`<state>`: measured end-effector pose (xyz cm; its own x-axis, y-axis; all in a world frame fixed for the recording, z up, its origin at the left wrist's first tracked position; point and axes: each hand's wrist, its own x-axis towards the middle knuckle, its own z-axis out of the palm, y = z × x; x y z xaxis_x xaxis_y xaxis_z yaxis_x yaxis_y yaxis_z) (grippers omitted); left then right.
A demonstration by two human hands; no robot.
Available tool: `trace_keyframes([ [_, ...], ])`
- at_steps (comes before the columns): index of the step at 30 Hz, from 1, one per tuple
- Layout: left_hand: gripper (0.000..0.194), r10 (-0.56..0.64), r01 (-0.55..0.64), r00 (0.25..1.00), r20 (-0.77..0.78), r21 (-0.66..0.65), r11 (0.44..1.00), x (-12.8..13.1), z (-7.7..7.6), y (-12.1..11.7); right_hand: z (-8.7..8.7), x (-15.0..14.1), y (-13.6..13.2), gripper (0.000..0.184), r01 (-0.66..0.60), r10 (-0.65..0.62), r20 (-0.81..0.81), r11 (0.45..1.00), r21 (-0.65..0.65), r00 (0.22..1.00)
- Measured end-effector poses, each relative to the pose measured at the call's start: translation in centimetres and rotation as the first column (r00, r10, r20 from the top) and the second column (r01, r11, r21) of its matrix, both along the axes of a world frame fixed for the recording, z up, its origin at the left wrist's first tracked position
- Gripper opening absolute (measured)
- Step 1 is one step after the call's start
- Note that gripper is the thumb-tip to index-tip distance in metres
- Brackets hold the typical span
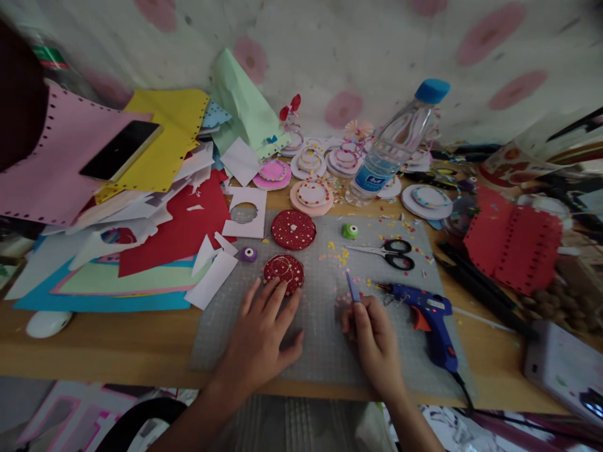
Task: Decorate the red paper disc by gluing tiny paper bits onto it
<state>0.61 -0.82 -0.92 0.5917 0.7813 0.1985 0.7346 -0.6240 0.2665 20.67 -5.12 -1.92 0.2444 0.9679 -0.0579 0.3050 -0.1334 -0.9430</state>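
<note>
My left hand [261, 333] lies flat and open on the grey cutting mat [320, 358], its fingertips touching the near edge of a red glitter disc [283, 270]. A second, larger red glitter disc [293, 229] lies just beyond. My right hand [372, 336] is closed around a thin blue-tipped tool [352, 285] that points away from me, its tip over small coloured paper dots [339, 254] scattered on the mat.
A blue glue gun [431, 320] lies right of my right hand, scissors [391, 253] beyond it. Green [349, 231] and purple [249, 253] punches, a water bottle [393, 147], decorated paper discs [311, 194], coloured paper piles [141, 207], a phone [120, 150] and red perforated card [513, 242] surround the mat.
</note>
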Motion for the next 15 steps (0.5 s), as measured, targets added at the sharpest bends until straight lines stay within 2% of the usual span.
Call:
trace_keyframes([
  [5,0.051,-0.001,0.001,0.999,0.046,0.004,1.0,0.0,0.1,0.0,0.1,0.0,0.3,0.033,-0.005,0.0,0.063,0.998,0.067,0.998],
  [8,0.041,-0.018,0.007,0.986,0.165,0.069,0.998,-0.7,0.4,-0.7,-0.1,0.1,0.1,0.028,-0.011,-0.005,0.159,0.995,0.103,0.987],
  [11,0.029,0.06,-0.097,0.944,0.325,0.1,0.99,-1.2,1.4,-1.6,-0.3,0.2,-0.4,0.017,-0.045,0.007,0.276,0.991,0.129,0.961],
  [13,0.026,0.167,-0.173,0.882,0.441,-0.027,0.985,-1.0,2.5,-1.9,-0.2,0.2,-0.9,0.011,-0.084,0.02,0.343,0.981,0.172,0.939],
  [15,0.025,0.277,-0.176,0.791,0.546,-0.231,0.957,-0.3,3.6,-1.8,0.2,0.2,-1.4,0.008,-0.121,0.017,0.4,0.964,0.235,0.916],
])
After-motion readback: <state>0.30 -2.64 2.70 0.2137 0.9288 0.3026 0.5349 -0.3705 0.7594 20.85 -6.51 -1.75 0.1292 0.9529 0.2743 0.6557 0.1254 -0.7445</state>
